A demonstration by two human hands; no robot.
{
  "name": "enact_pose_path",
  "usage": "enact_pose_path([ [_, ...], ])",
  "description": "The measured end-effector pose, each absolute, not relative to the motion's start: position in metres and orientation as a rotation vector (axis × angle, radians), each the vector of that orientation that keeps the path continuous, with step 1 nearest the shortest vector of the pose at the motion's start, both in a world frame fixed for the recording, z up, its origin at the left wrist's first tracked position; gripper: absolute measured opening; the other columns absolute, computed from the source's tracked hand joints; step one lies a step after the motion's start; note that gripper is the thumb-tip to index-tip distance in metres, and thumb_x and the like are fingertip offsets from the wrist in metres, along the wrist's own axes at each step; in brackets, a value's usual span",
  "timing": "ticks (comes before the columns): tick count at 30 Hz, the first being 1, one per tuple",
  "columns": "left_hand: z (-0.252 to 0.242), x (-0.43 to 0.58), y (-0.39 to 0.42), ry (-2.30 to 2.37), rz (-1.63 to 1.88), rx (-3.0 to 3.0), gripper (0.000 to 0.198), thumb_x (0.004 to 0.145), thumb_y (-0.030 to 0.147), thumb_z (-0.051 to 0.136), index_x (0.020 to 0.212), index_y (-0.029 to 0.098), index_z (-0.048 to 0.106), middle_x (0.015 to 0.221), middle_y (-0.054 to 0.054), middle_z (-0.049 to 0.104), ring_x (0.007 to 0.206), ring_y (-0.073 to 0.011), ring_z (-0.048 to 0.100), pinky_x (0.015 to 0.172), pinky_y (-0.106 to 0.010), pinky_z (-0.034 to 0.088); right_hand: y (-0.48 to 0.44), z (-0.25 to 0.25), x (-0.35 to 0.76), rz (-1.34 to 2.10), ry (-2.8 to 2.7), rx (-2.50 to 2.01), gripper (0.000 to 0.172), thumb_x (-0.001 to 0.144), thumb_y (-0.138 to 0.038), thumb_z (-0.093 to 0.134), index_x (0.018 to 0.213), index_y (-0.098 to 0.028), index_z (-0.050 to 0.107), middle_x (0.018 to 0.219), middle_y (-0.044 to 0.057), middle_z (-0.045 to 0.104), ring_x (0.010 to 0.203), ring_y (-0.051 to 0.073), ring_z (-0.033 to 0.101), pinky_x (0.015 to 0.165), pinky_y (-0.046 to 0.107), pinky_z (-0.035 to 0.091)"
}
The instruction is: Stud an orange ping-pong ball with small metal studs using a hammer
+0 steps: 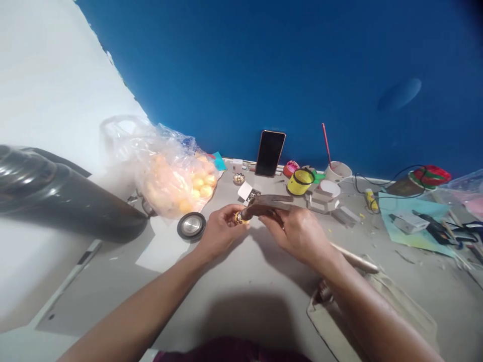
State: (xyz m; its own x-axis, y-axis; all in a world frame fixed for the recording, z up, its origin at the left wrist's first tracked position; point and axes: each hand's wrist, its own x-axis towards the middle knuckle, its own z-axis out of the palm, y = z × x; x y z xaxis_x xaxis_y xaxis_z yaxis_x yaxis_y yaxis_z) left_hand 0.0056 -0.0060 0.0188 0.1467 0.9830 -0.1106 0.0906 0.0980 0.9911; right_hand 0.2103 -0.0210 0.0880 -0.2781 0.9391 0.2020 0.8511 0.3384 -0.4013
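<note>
My right hand [302, 231] is closed round a claw hammer [273, 202] close to its head. The wooden handle passes behind the hand and wrist and reappears to the lower right. Between the fingertips of my left hand [222, 229] is a small yellow piece with a dark and white pattern [240, 217]; the fingers cover part of it, so its kind is unclear. The hammer's face is against or very near this piece. Just beyond lies a small open box [253, 194] with dark bits in it.
To the left are a round black-and-silver disc [191, 226], a clear bag of orange balls [177, 186] and a large dark cylinder [68, 196]. A phone [270, 153] leans on the blue wall. Rightward stand a yellow cup [300, 182] and a white pot [338, 172]; a beige pouch [400, 306] lies near my right forearm.
</note>
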Motion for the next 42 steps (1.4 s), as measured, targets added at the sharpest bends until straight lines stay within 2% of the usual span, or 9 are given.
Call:
enact_pose_path([
  [6, 0.017, 0.006, -0.007, 1.216, 0.969, 1.256, 0.043, 0.069, 0.029, 0.081, 0.108, 0.014, 0.075, 0.086, -0.004, 0.073, 0.074, -0.0165, 0.062, 0.067, -0.026, 0.047, -0.022, 0.093, 0.213, 0.228, -2.099, -1.44, 0.034, 0.099, -0.04, 0.053, 0.117, -0.024, 0.077, 0.104, 0.01, 0.079, 0.094, 0.027, 0.073, 0.079, 0.032, 0.051],
  [11, 0.018, 0.005, -0.006, 1.227, 0.928, 1.244, 0.043, 0.067, 0.031, 0.08, 0.106, 0.013, 0.076, 0.088, -0.006, 0.074, 0.075, -0.0174, 0.063, 0.069, -0.026, 0.049, -0.021, 0.092, 0.214, 0.267, -2.197, -1.553, 0.029, 0.096, -0.04, 0.056, 0.103, -0.023, 0.08, 0.087, 0.007, 0.08, 0.073, 0.023, 0.073, 0.064, 0.029, 0.047],
  [15, 0.021, 0.005, -0.004, 1.314, 0.901, 1.286, 0.042, 0.066, 0.03, 0.079, 0.104, 0.013, 0.077, 0.083, -0.003, 0.072, 0.074, -0.0164, 0.061, 0.068, -0.025, 0.048, -0.021, 0.09, 0.214, 0.142, -2.131, -1.519, 0.034, 0.097, -0.041, 0.055, 0.107, -0.019, 0.078, 0.091, 0.009, 0.08, 0.075, 0.022, 0.073, 0.067, 0.029, 0.049],
  [19, 0.021, 0.006, -0.004, 1.214, 0.893, 1.224, 0.039, 0.065, 0.03, 0.078, 0.101, 0.013, 0.078, 0.082, -0.003, 0.072, 0.071, -0.0157, 0.06, 0.066, -0.025, 0.048, -0.018, 0.091, 0.214, 0.241, -2.243, -1.652, 0.034, 0.097, -0.042, 0.055, 0.094, -0.019, 0.08, 0.079, 0.008, 0.079, 0.068, 0.021, 0.071, 0.062, 0.028, 0.047],
  [25, 0.019, 0.007, -0.005, 1.282, 0.934, 1.203, 0.041, 0.063, 0.028, 0.08, 0.102, 0.014, 0.078, 0.083, -0.004, 0.073, 0.074, -0.017, 0.062, 0.067, -0.026, 0.049, -0.018, 0.094, 0.216, 0.284, -2.176, -1.692, 0.035, 0.096, -0.042, 0.055, 0.106, -0.018, 0.078, 0.09, 0.01, 0.08, 0.08, 0.025, 0.074, 0.068, 0.03, 0.048],
  [29, 0.017, 0.009, -0.005, 1.213, 0.914, 1.124, 0.038, 0.059, 0.026, 0.081, 0.095, 0.013, 0.077, 0.079, -0.004, 0.071, 0.07, -0.0159, 0.06, 0.066, -0.027, 0.048, -0.013, 0.092, 0.216, 0.415, -2.225, -1.774, 0.033, 0.095, -0.043, 0.055, 0.093, -0.02, 0.079, 0.085, 0.008, 0.079, 0.076, 0.024, 0.072, 0.066, 0.03, 0.045],
  [32, 0.015, 0.009, -0.003, 1.266, 0.913, 1.098, 0.039, 0.057, 0.024, 0.081, 0.094, 0.014, 0.075, 0.076, -0.002, 0.069, 0.069, -0.0143, 0.059, 0.065, -0.026, 0.046, -0.005, 0.087, 0.22, 0.258, -2.103, -1.987, 0.039, 0.094, -0.049, 0.055, 0.091, -0.018, 0.078, 0.084, 0.011, 0.078, 0.079, 0.026, 0.072, 0.066, 0.031, 0.044],
  [37, 0.015, 0.006, -0.001, 1.241, 0.929, 1.063, 0.041, 0.058, 0.028, 0.081, 0.096, 0.015, 0.071, 0.071, 0.0, 0.065, 0.061, -0.0116, 0.053, 0.058, -0.024, 0.041, 0.013, 0.065, 0.228, 0.194, -2.071, -2.054, 0.027, 0.092, -0.035, 0.055, 0.109, -0.021, 0.071, 0.099, 0.009, 0.077, 0.09, 0.025, 0.069, 0.065, 0.029, 0.04],
  [42, 0.016, 0.003, 0.001, 1.275, 0.946, 1.099, 0.043, 0.061, 0.031, 0.081, 0.099, 0.015, 0.07, 0.073, 0.0, 0.064, 0.062, -0.012, 0.053, 0.057, -0.025, 0.041, 0.028, 0.039, 0.233, 0.167, -2.164, -2.129, 0.023, 0.088, -0.026, 0.058, 0.108, -0.021, 0.067, 0.104, 0.008, 0.074, 0.097, 0.026, 0.068, 0.069, 0.03, 0.039],
])
